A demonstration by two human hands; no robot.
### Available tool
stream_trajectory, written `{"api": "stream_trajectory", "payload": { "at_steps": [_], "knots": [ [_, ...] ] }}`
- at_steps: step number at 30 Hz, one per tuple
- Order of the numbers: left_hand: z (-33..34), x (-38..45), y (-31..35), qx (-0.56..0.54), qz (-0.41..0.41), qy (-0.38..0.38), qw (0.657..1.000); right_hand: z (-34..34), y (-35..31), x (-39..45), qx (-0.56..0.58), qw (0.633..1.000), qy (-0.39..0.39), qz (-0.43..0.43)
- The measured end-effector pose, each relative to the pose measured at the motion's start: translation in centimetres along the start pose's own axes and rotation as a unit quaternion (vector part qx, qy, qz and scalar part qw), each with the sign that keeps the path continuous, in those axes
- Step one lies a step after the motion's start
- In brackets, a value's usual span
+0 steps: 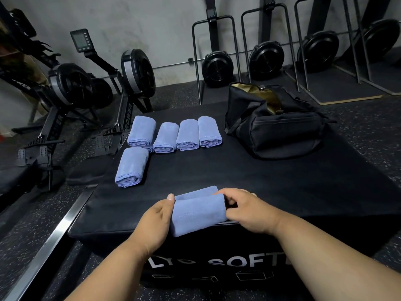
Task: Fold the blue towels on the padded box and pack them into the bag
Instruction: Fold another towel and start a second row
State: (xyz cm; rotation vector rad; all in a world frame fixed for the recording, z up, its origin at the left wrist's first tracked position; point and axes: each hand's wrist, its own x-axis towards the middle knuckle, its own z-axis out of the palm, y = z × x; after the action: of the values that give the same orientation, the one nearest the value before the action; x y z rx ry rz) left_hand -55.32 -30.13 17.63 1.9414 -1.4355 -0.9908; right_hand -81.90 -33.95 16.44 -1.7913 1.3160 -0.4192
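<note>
A folded blue towel point(198, 211) lies at the near edge of the black padded box point(271, 183). My left hand point(155, 222) grips its left end, thumb on top. My right hand point(247, 209) pinches its right end with curled fingers. Several folded blue towels sit further back: a row point(175, 134) of them across the far left of the box top, and one point(130, 167) nearer on the left edge. The black bag point(275, 124) stands at the far right of the box, its top open and showing a gold lining.
Rowing machines point(71, 88) stand on the dark speckled floor to the left and behind the box. More rowers point(267, 59) are stored upright against the back wall. A metal rail point(54, 240) runs along the floor at the left.
</note>
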Motion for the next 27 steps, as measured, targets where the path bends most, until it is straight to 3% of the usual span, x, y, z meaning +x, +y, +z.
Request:
{"api": "stream_trajectory", "payload": {
  "at_steps": [6, 9, 13, 17, 27],
  "knots": [
    [-0.5, -1.6, 0.0, -0.062, 0.016, -0.024, 0.998, 0.1, 0.1, -0.3, -0.004, 0.998, 0.032, -0.055],
    [-0.9, -2.7, -0.1, -0.117, 0.042, -0.079, 0.989, -0.2, 0.0, -0.4, 0.038, 0.997, 0.013, -0.062],
    [-1.7, -3.2, -1.8, -0.073, 0.094, -0.159, 0.98, -0.7, -0.4, -0.9, 0.093, 0.994, -0.005, -0.054],
    [-1.2, -3.1, -3.1, -0.005, 0.119, -0.099, 0.988, -1.0, -0.8, -1.5, 0.122, 0.991, -0.025, -0.041],
    [-1.2, -3.6, -2.5, -0.065, 0.116, -0.081, 0.988, -1.0, -0.8, -2.2, 0.085, 0.995, -0.036, -0.031]
  ]
}}
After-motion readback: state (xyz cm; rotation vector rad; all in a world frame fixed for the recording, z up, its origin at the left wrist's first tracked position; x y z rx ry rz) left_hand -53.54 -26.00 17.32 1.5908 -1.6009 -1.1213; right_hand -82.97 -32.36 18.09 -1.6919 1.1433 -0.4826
